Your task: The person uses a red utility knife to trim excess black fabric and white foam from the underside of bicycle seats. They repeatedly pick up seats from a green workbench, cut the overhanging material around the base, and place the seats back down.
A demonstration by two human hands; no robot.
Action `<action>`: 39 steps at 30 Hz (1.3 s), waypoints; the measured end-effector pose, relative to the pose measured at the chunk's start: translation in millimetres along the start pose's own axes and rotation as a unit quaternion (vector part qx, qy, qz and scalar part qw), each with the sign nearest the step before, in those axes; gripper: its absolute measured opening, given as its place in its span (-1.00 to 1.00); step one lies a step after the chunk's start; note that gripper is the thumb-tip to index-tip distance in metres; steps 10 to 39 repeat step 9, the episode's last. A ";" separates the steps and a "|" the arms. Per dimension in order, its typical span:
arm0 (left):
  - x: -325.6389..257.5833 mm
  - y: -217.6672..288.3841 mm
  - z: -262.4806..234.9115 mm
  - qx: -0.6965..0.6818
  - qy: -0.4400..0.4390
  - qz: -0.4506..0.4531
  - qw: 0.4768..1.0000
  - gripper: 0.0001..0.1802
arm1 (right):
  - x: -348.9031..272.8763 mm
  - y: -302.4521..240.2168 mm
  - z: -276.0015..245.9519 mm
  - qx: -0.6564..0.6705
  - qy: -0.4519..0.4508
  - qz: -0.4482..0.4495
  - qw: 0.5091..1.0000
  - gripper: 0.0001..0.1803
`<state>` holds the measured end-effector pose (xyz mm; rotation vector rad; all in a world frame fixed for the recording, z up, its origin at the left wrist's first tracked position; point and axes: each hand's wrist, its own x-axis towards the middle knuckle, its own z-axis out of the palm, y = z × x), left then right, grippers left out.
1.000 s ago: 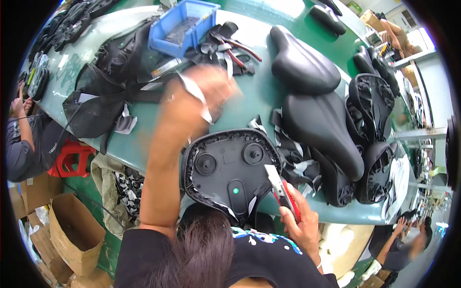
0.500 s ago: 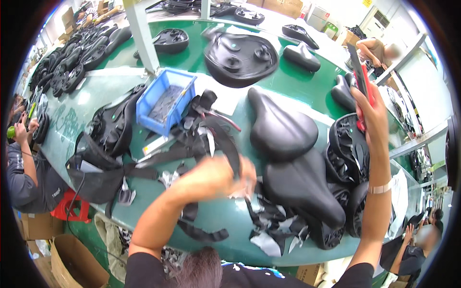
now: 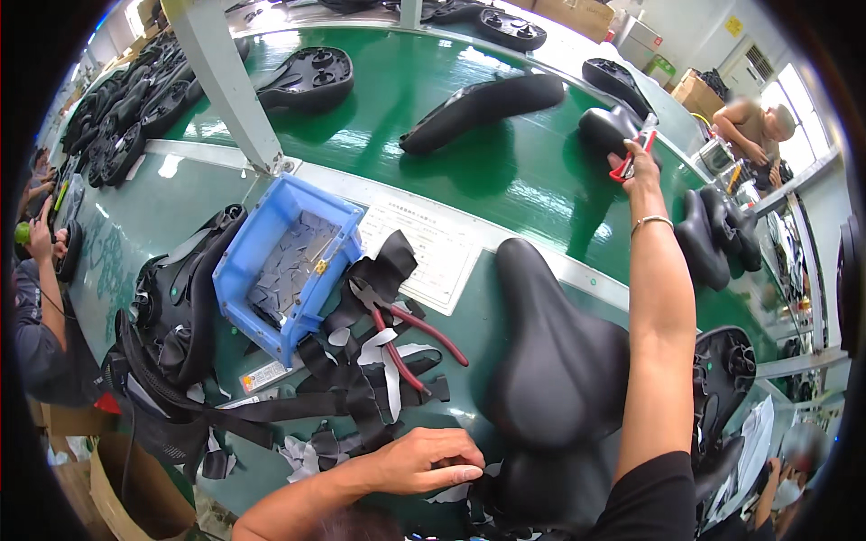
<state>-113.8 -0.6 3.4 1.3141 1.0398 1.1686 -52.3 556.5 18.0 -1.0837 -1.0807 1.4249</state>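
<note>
My right hand (image 3: 641, 169) is stretched out over the far green surface, closed on red-handled shears (image 3: 647, 139). It is next to a black bicycle saddle (image 3: 606, 128). Near the front of the table, my left hand (image 3: 424, 460) hovers with loosely bent fingers, thumb apart, and nothing visible in it. To its right lies a black saddle (image 3: 555, 361), top side up, overlapping another saddle (image 3: 546, 487). Red-handled pliers (image 3: 433, 335) rest on black fabric scraps (image 3: 361, 406) beyond my left hand. Another saddle (image 3: 483, 108) is tilted on its side on the green surface.
A blue bin (image 3: 230, 307) holds small grey pieces. A white post (image 3: 221, 86) rises behind it. A printed sheet (image 3: 442, 261) lies beside the bin. Saddles crowd the far left. Co-workers are at the left edge and far right. A cardboard box (image 3: 135, 505) is at lower left.
My right hand has reached forward over the green surface with the shears. My left hand has moved back toward me. The saddle on the green surface has turned from underside up onto its side. The view has shifted.
</note>
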 end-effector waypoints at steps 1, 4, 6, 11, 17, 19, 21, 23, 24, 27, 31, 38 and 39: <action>-0.3 -3.8 -1.5 0.009 0.002 0.005 1.000 -0.79 | -8.9 -2.8 13.3 0.003 0.008 -0.026 1.000 -0.61; 5.6 10.6 -5.9 -0.044 -0.039 -0.101 0.993 -0.82 | -32.1 -63.7 7.5 0.051 -0.055 -0.060 0.995 -0.68; 3.9 7.5 -5.1 -0.105 -0.018 -0.147 0.983 -0.80 | -83.9 -112.0 12.9 0.011 -0.103 -0.074 0.992 -0.71; 5.5 0.7 -6.8 -0.106 0.012 -0.053 0.993 -0.78 | -233.3 -178.5 10.2 -0.290 -0.266 -0.177 0.902 -0.67; 5.5 0.7 -6.8 -0.106 0.012 -0.053 0.993 -0.78 | -233.3 -178.5 10.2 -0.290 -0.266 -0.177 0.902 -0.67; 5.5 0.7 -6.8 -0.106 0.012 -0.053 0.993 -0.78 | -233.3 -178.5 10.2 -0.290 -0.266 -0.177 0.902 -0.67; 5.5 0.7 -6.8 -0.106 0.012 -0.053 0.993 -0.78 | -233.3 -178.5 10.2 -0.290 -0.266 -0.177 0.902 -0.67; 5.5 0.7 -6.8 -0.106 0.012 -0.053 0.993 -0.78 | -233.3 -178.5 10.2 -0.290 -0.266 -0.177 0.902 -0.67; 5.5 0.7 -6.8 -0.106 0.012 -0.053 0.993 -0.78 | -233.3 -178.5 10.2 -0.290 -0.266 -0.177 0.902 -0.67; 5.5 0.7 -6.8 -0.106 0.012 -0.053 0.993 -0.78 | -233.3 -178.5 10.2 -0.290 -0.266 -0.177 0.902 -0.67; 5.5 0.7 -6.8 -0.106 0.012 -0.053 0.993 -0.78 | -233.3 -178.5 10.2 -0.290 -0.266 -0.177 0.902 -0.67; 5.5 0.7 -6.8 -0.106 0.012 -0.053 0.993 -0.78 | -233.3 -178.5 10.2 -0.290 -0.266 -0.177 0.902 -0.67; 5.5 0.7 -6.8 -0.106 0.012 -0.053 0.993 -0.78 | -233.3 -178.5 10.2 -0.290 -0.266 -0.177 0.902 -0.67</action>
